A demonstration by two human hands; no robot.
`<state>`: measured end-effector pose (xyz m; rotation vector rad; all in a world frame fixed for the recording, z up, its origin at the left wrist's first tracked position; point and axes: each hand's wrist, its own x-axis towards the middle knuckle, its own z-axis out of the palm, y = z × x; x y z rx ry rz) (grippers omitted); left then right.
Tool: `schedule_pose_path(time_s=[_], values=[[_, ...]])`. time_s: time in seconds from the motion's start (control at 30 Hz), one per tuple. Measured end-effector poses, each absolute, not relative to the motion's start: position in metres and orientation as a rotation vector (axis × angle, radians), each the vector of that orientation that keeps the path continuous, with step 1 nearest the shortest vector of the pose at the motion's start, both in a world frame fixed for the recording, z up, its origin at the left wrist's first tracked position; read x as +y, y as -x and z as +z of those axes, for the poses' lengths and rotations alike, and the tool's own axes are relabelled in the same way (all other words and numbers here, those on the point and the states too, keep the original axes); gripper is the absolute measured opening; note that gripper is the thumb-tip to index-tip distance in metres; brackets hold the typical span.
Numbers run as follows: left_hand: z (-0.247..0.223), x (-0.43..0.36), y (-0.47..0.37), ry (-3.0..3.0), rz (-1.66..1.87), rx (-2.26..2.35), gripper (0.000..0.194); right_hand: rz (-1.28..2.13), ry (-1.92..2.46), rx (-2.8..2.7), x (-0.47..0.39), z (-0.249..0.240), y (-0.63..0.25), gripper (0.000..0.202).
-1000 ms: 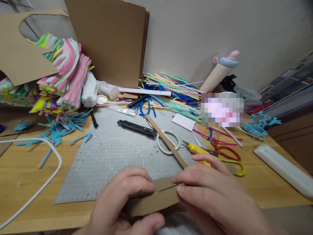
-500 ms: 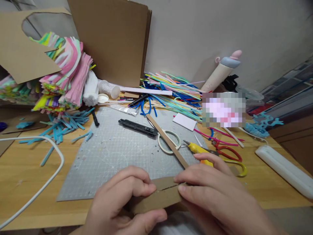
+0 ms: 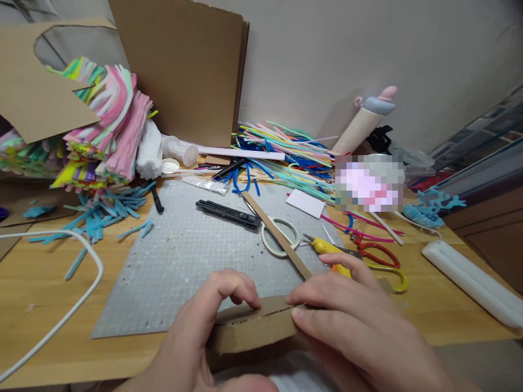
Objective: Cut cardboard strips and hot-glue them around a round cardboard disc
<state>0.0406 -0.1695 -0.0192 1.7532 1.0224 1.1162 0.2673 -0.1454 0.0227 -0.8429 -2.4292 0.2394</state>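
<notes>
A brown cardboard piece (image 3: 255,331) with a curved side strip and a dark seam along its upper edge is at the table's near edge. My left hand (image 3: 204,326) is at its left end, index fingertip pressing the top surface, thumb lowered in front of it. My right hand (image 3: 351,316) pinches the right end, fingertips on both sides of the seam. Beyond it, a narrow cardboard strip (image 3: 281,239) lies across a roll of pale tape (image 3: 267,238) on the grey cutting mat (image 3: 180,261). A black utility knife (image 3: 226,213) rests left of the roll.
Yellow pliers (image 3: 327,251), red-handled scissors (image 3: 379,255) and a white bar (image 3: 469,283) lie on the right. Colourful pipe cleaners (image 3: 281,142) spread along the wall. Bundled ones (image 3: 118,130) and a white cable (image 3: 96,261) are on the left. Large cardboard (image 3: 183,71) stands behind.
My left thumb has come off the strip's front face and dropped lower, and the left fingers have opened and lifted, exposing more cardboard. My right hand keeps its hold.
</notes>
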Motion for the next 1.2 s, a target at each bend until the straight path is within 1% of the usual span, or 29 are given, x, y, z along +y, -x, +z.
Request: schedule_pose_path(time_s=[0.03,0.07,0.17,0.23,0.37,0.5,0.6,0.7,0.9,1.0,1.07,1.13,1.2], values=[[-0.019,-0.169,-0.041,-1.754,1.117,1.039,0.046,0.243,0.838,-2.436,-0.145,0.022,-0.267,0.020],[-0.018,-0.168,-0.041,-1.779,1.132,1.039,0.043,0.243,0.833,-2.439,-0.145,0.022,-0.268,0.020],[-0.017,-0.164,-0.044,-1.911,1.157,0.986,0.025,0.232,0.837,-2.444,-0.144,0.022,-0.267,0.019],[-0.016,-0.163,-0.044,-1.946,1.161,1.022,0.020,0.221,0.855,-2.452,-0.144,0.023,-0.266,0.019],[-0.013,-0.164,-0.043,-2.049,1.195,0.997,0.021,0.205,0.882,-2.427,-0.147,0.023,-0.262,0.019],[-0.011,-0.166,-0.041,-2.070,1.188,1.042,0.022,0.227,0.920,-2.351,-0.151,0.025,-0.260,0.023],[-0.013,-0.164,-0.041,-2.091,1.207,1.017,0.020,0.200,0.898,-2.430,-0.150,0.030,-0.265,0.023],[-0.017,-0.162,-0.041,-2.119,1.210,1.006,0.017,0.185,0.901,-2.492,-0.147,0.037,-0.270,0.018],[-0.013,-0.163,-0.042,-2.132,1.221,1.096,0.013,0.209,0.902,-2.425,-0.143,0.042,-0.271,0.009],[-0.012,-0.163,-0.041,-2.107,1.217,1.183,0.011,0.133,0.898,-2.359,-0.145,0.043,-0.277,0.011],[-0.012,-0.163,-0.042,-2.077,1.240,1.239,0.010,0.091,0.862,-2.343,-0.149,0.046,-0.285,0.016],[-0.013,-0.162,-0.043,-2.052,1.257,1.287,0.008,0.137,0.815,-2.388,-0.153,0.048,-0.294,0.025],[-0.013,-0.161,-0.045,-2.046,1.257,1.315,0.006,0.234,0.798,-2.421,-0.157,0.046,-0.298,0.031]])
